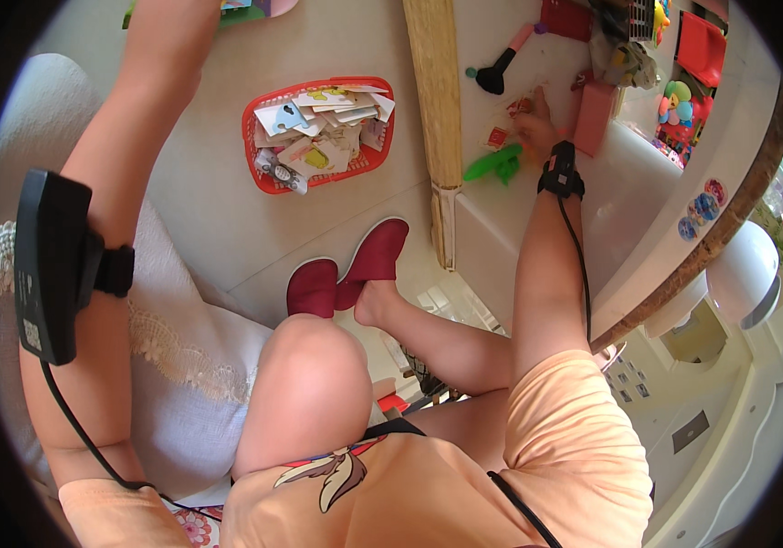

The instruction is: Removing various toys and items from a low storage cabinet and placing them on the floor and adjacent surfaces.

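Note:
My right hand (536, 130) reaches down to the small things at the upper right, its fingers beside a red and white packet or card (520, 106); whether it grips this I cannot tell. Another small red and white card (497, 138) lies just left of the hand, and a bright green plastic toy (495, 163) lies below it. A brush with black bristles (491, 79) and a pink handle is above. My left hand is out of view past the top edge; only the forearm shows. Before me on the floor stands a red plastic basket (249, 140) filled with picture cards.
A wooden post (436, 89) runs between the basket and my right hand. A pink box (594, 118) is right of that hand. Stone edging (699, 270) curves along the right. Red slippers (312, 284) are below the basket. A white cloth-covered seat (179, 329) is at left.

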A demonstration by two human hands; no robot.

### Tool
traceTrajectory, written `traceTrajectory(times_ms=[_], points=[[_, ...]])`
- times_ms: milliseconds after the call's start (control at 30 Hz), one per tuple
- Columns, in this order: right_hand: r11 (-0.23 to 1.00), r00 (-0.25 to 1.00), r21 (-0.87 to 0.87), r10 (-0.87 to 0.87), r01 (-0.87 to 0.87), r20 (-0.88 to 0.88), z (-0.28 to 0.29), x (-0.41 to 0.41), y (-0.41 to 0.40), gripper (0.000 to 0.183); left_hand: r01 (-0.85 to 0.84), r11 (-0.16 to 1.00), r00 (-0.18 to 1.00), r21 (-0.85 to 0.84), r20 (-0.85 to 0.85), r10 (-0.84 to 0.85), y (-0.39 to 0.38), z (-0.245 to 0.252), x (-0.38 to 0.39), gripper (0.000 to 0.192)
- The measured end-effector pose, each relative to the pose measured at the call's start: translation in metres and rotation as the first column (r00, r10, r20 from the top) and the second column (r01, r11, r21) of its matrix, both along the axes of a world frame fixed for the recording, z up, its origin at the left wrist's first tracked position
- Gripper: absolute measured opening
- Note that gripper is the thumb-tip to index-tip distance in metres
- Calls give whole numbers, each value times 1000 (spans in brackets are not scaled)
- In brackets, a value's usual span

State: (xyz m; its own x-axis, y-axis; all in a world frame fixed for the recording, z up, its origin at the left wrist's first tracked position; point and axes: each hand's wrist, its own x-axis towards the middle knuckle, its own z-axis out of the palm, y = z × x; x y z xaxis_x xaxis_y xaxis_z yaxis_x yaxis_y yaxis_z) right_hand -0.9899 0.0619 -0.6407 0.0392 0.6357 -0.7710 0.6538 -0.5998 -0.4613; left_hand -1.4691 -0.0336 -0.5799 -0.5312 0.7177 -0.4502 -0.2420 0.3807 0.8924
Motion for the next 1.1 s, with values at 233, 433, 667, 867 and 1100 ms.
traceTrajectory(times_ms=[233, 433, 667, 867, 1100], points=[[945, 899, -17, 317, -327, 303, 22, -30, -29, 104, 44, 998, 993, 47, -110, -39, 1, -30, -19, 30], [801, 716, 175, 384, -572, 583, 9, 2, -9, 118, 26, 991, 996, 128, -83, -15, 3, -19, 1, 28], [843, 798, 107, 447, -527, 405, -7, 0, 14, 121, 61, 987, 988, 151, -149, -38, -3, -21, -8, 28], [913, 810, -110, 399, -392, 430, 12, -26, -7, 113, 57, 991, 990, 120, -136, -41, 0, -24, -8, 28], [880, 767, 14, 406, -475, 497, 29, -20, -31, 119, 68, 985, 993, 161, -107, -51, 10, -29, 7, 27]])
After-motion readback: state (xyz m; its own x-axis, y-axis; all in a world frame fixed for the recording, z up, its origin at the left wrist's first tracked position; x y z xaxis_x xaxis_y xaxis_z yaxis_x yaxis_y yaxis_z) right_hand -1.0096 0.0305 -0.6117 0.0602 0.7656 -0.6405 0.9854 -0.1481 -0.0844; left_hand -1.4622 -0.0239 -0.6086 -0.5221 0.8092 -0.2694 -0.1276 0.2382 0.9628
